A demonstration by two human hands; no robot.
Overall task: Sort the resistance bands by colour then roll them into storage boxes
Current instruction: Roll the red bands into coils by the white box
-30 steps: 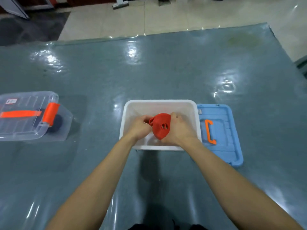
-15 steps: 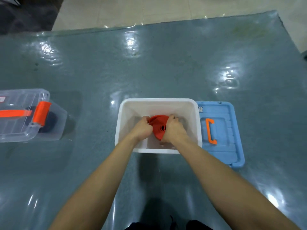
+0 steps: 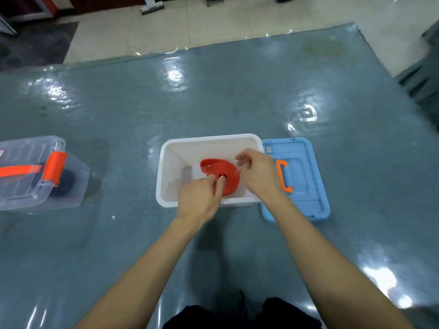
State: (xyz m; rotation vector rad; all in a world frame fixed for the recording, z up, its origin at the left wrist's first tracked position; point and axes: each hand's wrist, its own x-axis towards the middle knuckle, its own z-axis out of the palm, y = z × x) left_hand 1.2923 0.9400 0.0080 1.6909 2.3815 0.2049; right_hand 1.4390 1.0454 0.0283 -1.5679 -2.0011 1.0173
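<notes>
1. Lifted off the red band roll (image 3: 229, 170) since the earlier frame: right hand (image 3: 259, 176), fingers now loose and spread, gripping nothing.
2. Left hand (image 3: 202, 194) pinching the roll at its centre hole.
3. Roll inside the white box (image 3: 209, 138), mid-frame, coil face upward, loose tail curling toward upper left.
4. Roll just beyond the left hand and just left of the right hand; left nearer, probably best placed to settle it.
5. Blue lid (image 3: 306, 186) beside the box's right wall; clear box (image 3: 28, 186) at far left on the bench (image 3: 237, 96).

A glossy grey-blue tabletop (image 3: 213, 103) catches light glare, with cream floor tiles (image 3: 225, 24) beyond.
</notes>
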